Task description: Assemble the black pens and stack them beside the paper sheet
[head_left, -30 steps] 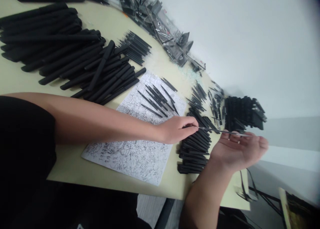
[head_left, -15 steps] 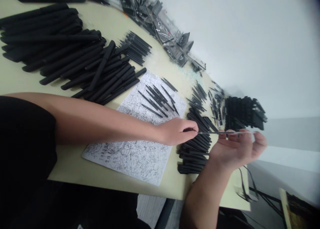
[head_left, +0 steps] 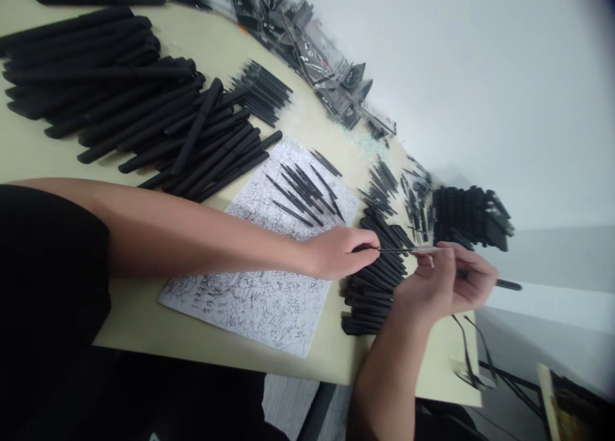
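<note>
A thin pen refill (head_left: 396, 250), dark at one end and pale at the other, stretches level between my two hands above the table. My left hand (head_left: 343, 252) is closed, pinching its dark end. My right hand (head_left: 444, 279) has thumb and fingers closed on the pale end. From behind the right fingers sticks out a black pen part (head_left: 508, 284); how it is held is hidden. Beneath my left hand lies a scribbled sheet of paper (head_left: 259, 306) with several dark refills (head_left: 302, 188) on it. Black pen barrels (head_left: 369, 293) lie in a row under the hands.
Black capped pens (head_left: 144, 108) are heaped at the left. Another bundle of refills (head_left: 263, 91) lies behind the paper. Crumpled packaging (head_left: 331, 75) lines the back edge by the wall. Stacked black pieces (head_left: 468, 216) stand at the right, and glasses (head_left: 473, 364) rest near the right corner.
My right hand has shifted left and turned, its fingers closing on the refill's pale end. A black pen part now shows beyond those fingers. My left hand has hardly moved.
</note>
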The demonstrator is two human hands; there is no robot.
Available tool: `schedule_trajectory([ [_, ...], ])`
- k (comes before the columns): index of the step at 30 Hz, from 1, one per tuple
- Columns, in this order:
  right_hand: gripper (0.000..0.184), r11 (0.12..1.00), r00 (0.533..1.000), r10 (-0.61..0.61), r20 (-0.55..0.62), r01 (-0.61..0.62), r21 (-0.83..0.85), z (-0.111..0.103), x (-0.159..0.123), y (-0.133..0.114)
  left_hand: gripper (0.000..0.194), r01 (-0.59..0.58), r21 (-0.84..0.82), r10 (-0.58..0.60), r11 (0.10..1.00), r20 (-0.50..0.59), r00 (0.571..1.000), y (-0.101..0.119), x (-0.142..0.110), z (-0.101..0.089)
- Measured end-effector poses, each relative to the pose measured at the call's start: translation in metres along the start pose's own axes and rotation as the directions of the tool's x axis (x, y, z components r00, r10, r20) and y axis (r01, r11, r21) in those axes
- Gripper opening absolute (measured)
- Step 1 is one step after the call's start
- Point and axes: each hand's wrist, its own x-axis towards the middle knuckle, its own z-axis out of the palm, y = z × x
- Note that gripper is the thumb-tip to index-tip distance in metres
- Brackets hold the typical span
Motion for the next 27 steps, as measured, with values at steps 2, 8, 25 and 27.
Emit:
schedule_trajectory([
  [2,0.018,0.999,0.999,-0.031,0.036,0.032,-0.022,0.003,-0.003,-0.002,0.027,0.004,-0.019,-0.005,1.0,-0.011,1.0,0.001,0.0,0.0],
  [8,0.017,0.998,0.998,-0.009,0.066,0.012,-0.056,0.003,-0.006,0.001,0.027,0.012,-0.073,-0.015,0.997,-0.036,0.999,0.002,-0.001,-0.001],
  [25,0.053,0.992,0.988,0.082,0.13,-0.094,0.084,0.005,-0.009,-0.01,0.027,-0.058,0.013,0.059,0.998,-0.019,0.998,-0.005,0.0,0.002],
  [27,0.055,0.993,0.982,0.079,0.171,-0.093,0.076,0.004,-0.011,-0.009,0.026,-0.056,0.023,0.057,0.998,-0.023,0.998,-0.005,0.0,0.002],
])
